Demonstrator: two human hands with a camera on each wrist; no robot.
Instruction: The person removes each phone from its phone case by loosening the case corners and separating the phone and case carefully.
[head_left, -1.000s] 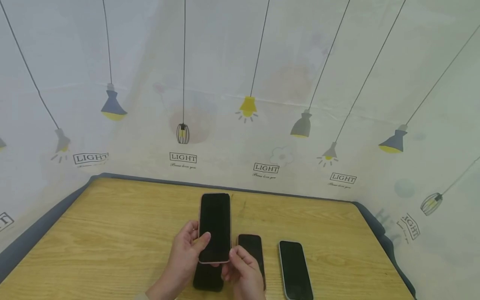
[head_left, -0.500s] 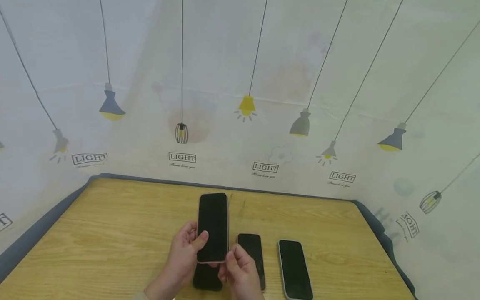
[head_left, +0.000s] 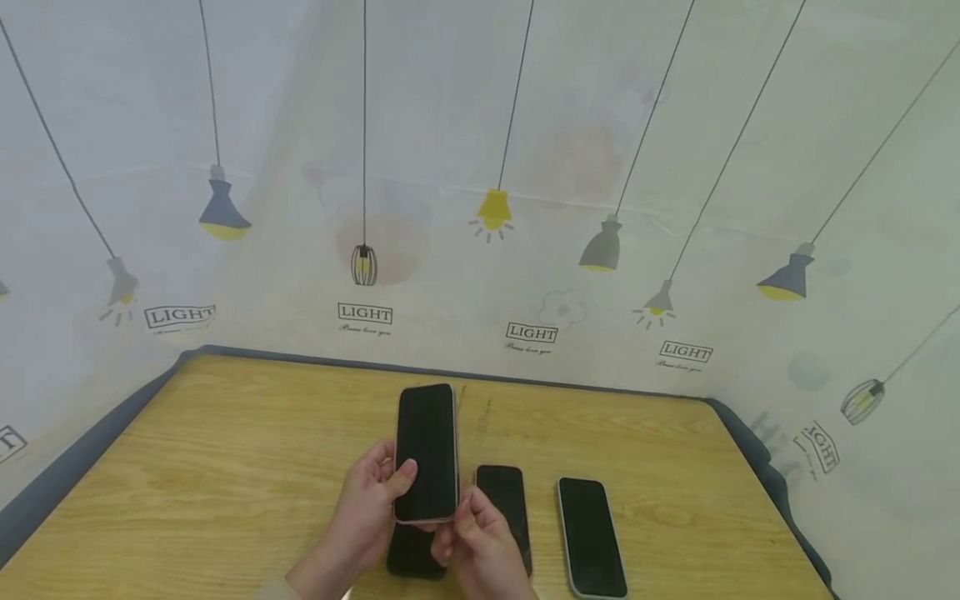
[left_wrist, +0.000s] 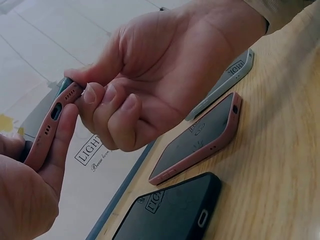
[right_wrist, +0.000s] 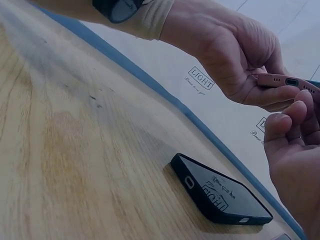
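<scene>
In the head view my left hand (head_left: 363,504) holds a dark-screened smartphone (head_left: 427,442) upright above the table, thumb lying over the screen's left edge. My right hand (head_left: 483,537) pinches its lower right corner between thumb and forefinger, the other fingers curled. Seen in the left wrist view, the held phone has a pink phone case (left_wrist: 46,134) with port and speaker holes along the bottom. A teal edge shows beside the case at the pinched corner. Below the hands lies a black-cased phone (head_left: 416,557), partly covered by the held one.
Right of it on the wooden table (head_left: 225,467) lie a pink-cased phone (head_left: 512,504), partly behind the right hand, and a phone in a pale case (head_left: 592,537). A wall covering (head_left: 450,125) with printed lamps rises behind the table's dark edge.
The held phone has shifted very slightly left, the right hand with it. Its grip stays at the lower right corner, and the phones on the table have not moved.
</scene>
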